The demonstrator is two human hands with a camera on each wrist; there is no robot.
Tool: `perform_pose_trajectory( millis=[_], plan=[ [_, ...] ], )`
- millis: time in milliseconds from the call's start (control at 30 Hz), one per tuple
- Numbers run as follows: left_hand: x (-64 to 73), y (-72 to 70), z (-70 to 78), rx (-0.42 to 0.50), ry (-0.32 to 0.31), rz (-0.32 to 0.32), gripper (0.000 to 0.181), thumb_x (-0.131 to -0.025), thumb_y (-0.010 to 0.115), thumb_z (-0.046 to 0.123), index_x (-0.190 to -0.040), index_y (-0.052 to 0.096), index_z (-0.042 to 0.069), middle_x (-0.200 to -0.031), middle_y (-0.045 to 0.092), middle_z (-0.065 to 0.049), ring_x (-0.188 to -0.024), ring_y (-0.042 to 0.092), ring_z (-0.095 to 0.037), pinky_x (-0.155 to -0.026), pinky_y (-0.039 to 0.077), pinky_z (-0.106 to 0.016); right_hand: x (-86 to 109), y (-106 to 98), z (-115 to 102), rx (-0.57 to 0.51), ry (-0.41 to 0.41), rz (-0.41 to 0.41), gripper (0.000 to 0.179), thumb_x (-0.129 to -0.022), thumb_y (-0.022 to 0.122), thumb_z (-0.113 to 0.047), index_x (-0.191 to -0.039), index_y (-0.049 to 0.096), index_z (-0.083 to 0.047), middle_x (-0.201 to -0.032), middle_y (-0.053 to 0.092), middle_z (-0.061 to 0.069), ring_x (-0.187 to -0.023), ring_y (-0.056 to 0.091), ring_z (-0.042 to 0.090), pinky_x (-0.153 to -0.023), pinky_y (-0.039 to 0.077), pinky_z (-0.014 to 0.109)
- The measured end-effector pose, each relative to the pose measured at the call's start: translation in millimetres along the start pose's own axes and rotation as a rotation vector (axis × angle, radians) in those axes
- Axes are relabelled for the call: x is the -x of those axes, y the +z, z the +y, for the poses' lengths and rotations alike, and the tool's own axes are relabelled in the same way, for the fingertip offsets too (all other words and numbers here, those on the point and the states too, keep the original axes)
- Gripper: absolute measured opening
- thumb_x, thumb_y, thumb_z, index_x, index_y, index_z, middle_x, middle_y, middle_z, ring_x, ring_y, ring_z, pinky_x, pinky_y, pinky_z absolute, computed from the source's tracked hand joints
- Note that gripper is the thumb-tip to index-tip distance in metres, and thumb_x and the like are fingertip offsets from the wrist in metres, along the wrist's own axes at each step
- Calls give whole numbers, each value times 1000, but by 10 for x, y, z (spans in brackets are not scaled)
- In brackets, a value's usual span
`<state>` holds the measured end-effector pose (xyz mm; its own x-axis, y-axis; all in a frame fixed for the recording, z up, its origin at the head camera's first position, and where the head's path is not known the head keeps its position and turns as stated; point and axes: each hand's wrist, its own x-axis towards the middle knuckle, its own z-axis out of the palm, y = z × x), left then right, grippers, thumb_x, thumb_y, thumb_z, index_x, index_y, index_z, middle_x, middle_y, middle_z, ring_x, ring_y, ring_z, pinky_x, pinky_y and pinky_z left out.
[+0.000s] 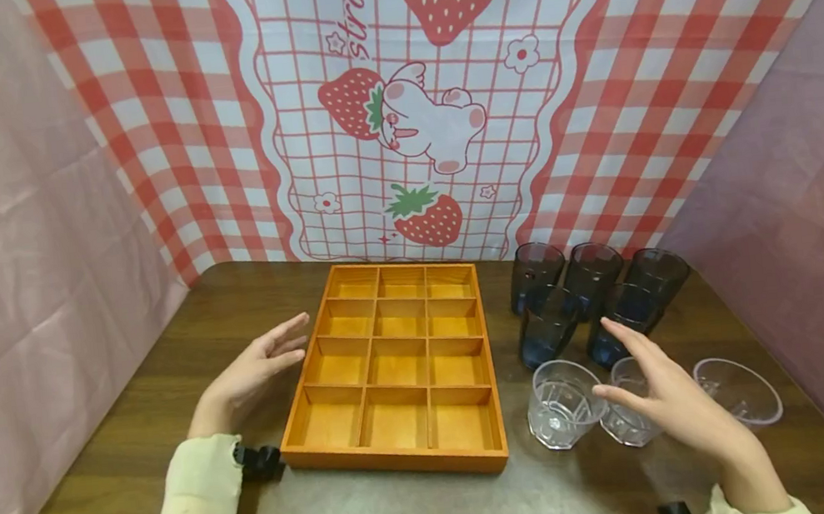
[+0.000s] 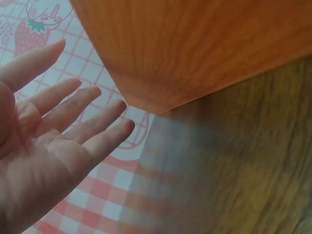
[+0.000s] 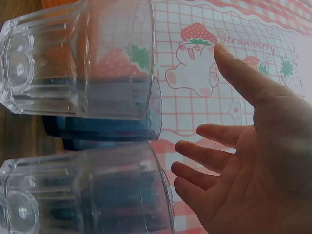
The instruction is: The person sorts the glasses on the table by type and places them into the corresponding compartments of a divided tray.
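A shallow wooden tray (image 1: 396,462) divided into several square compartments lies on the table. To its left hovers my left hand (image 1: 261,369), fingers extended and touching nothing; the left wrist view shows its open palm beside the tray's outer side (image 2: 195,58). My right hand (image 1: 676,401) is held above the clear glasses, thumb spread from extended fingers, holding nothing. A clear glass (image 1: 560,417) stands right of the tray, with a second clear glass (image 1: 629,423) partly behind my right hand. Beyond that hand is a third clear glass (image 1: 761,392), partly hidden.
Several dark blue glasses (image 1: 537,273) stand grouped behind the clear ones, near the checked strawberry cloth (image 1: 377,210) at the back. A pale pink cloth (image 1: 19,248) hangs on the left, and a mauve cloth (image 1: 801,233) on the right.
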<state>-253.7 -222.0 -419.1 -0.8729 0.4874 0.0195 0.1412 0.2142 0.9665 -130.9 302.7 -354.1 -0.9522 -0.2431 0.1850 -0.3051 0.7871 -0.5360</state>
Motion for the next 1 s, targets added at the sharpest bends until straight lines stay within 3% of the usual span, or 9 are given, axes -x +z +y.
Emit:
perform_pose_trajectory(
  millis=[100, 167, 400, 633, 1000],
  plan=[
    [-5, 6, -35, 15, -1, -20, 63, -102, 49, 12, -156, 17, 6, -163, 13, -17, -147, 20, -41, -113, 38, -36, -4, 3, -17, 8, 12, -22, 90, -87, 73, -35, -156, 17, -24, -156, 27, 24, -135, 33, 52, -94, 34, 73],
    [-3, 8, -50, 21, -1, -31, 63, -101, 49, 11, -156, 17, 6, -163, 13, -17, -147, 20, -41, -112, 38, -33, -7, 10, -26, 10, 15, -34, 91, -86, 73, -35, -156, 17, -24, -155, 28, 24, -135, 34, 51, -94, 35, 72],
    [-2, 11, -96, 24, -65, -55, 65, -100, 51, 10, -155, 18, 5, -161, 18, -21, -145, 24, -43, -114, 32, -56, -18, 78, -23, 24, -11, -50, 91, -84, 75, -34, -155, 21, -20, -152, 33, 25, -133, 37, 51, -94, 39, 69],
    [22, 9, -113, -17, -135, -71, 66, -99, 54, 13, -155, 19, 6, -160, 18, -24, -144, 24, -46, -113, 33, -56, -29, 161, -36, 43, -77, -30, 90, -81, 78, -34, -152, 28, -8, -149, 40, 23, -129, 45, 45, -94, 43, 64],
    [9, 6, -141, -10, -150, -100, 69, -100, 54, 13, -156, 15, 8, -162, 8, -22, -142, 27, -48, -110, 40, -50, -23, 221, -68, 86, -96, -3, 94, -77, 81, -34, -150, 30, -3, -145, 47, 20, -126, 50, 41, -93, 44, 60]
  ],
)
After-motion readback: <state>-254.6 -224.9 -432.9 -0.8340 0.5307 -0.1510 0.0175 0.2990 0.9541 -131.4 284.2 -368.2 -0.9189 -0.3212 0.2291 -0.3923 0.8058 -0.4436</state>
